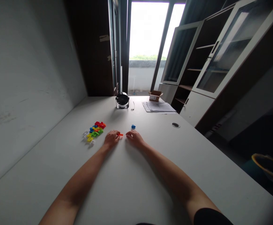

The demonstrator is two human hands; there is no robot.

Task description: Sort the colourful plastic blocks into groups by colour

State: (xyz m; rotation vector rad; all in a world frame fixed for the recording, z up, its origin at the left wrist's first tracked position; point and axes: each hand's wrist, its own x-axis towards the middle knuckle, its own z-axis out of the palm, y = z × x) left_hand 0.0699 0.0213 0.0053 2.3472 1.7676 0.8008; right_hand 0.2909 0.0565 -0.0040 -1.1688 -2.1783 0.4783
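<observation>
My left hand (112, 137) pinches a small orange piece (121, 135) at the fingertips, just above the white table (117, 184) or on it (I can't tell which); my right hand (135, 138) faces it across a narrow gap, fingers curled, and whether they grip anything I can't tell; a blue piece (133, 126) lies just beyond my right hand; a pile of coloured pieces (95, 131), red, yellow, green, blue and white, spreads near my left hand, on its outer side.
</observation>
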